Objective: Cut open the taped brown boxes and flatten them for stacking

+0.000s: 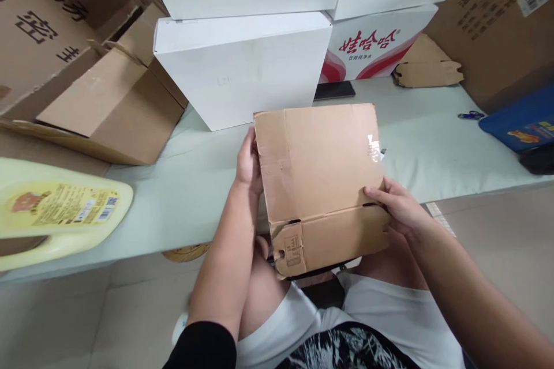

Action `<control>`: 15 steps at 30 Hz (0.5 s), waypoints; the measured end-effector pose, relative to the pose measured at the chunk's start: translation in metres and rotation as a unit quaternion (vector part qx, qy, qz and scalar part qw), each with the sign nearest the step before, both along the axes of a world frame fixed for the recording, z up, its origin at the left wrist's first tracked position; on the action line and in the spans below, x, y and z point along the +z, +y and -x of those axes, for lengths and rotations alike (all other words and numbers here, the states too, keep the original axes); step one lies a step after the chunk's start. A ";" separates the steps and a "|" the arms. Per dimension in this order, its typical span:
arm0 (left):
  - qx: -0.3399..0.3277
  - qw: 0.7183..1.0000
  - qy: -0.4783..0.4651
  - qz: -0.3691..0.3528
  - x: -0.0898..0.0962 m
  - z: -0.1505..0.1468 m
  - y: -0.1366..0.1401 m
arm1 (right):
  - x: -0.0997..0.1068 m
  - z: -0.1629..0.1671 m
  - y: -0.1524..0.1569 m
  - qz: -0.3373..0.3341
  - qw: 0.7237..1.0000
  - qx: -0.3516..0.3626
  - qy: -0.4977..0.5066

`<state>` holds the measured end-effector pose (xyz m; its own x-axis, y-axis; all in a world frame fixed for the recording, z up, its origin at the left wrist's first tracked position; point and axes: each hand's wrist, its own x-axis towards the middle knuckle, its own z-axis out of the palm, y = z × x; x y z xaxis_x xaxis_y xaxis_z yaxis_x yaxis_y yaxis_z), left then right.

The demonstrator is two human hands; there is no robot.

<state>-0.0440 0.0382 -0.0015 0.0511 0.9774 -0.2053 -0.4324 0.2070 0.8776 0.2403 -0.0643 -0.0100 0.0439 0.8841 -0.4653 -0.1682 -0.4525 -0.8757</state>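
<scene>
Left hand [250, 164] gripping the left edge of the cardboard box [331, 164], fingers partly hidden behind it. Right hand [400, 207] pinching the lower right edge, thumb on the front near a slot. Box looks flattened, held over the lap and the near edge of the table [173, 219]. White carton [246, 72] behind it, yellow jug [64, 207] far left.

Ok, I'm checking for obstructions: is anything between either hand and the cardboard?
Nothing visible: the left hand holds the cardboard at its left edge, and the right hand grips its right edge directly. Its far side is hidden.
</scene>
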 end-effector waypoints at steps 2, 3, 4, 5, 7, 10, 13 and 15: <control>-0.072 0.996 -0.048 -0.013 0.002 0.003 -0.002 | 0.000 0.000 0.003 -0.038 0.998 -0.051 -0.010; -0.113 0.992 -0.057 -0.017 0.002 0.003 -0.004 | 0.000 0.000 0.005 -0.056 0.995 -0.076 -0.021; -0.153 0.987 -0.053 -0.021 0.001 0.003 -0.005 | 0.000 0.000 0.006 -0.071 0.993 -0.093 -0.032; -0.181 0.982 -0.039 -0.026 0.000 0.001 -0.006 | 0.000 0.001 0.007 -0.084 0.990 -0.104 -0.041; -0.196 0.980 0.006 -0.041 -0.003 -0.002 -0.007 | 0.000 0.000 0.008 -0.098 0.988 -0.107 -0.052; -0.159 0.983 0.044 -0.083 -0.008 -0.006 -0.007 | 0.001 -0.004 0.007 -0.096 0.991 -0.086 -0.042; -0.142 0.983 0.036 -0.113 -0.010 -0.007 -0.008 | 0.001 -0.012 0.003 -0.066 0.996 -0.058 -0.034; -0.116 0.987 0.018 -0.114 -0.011 -0.007 -0.007 | 0.000 -0.020 -0.001 -0.044 0.998 -0.039 -0.032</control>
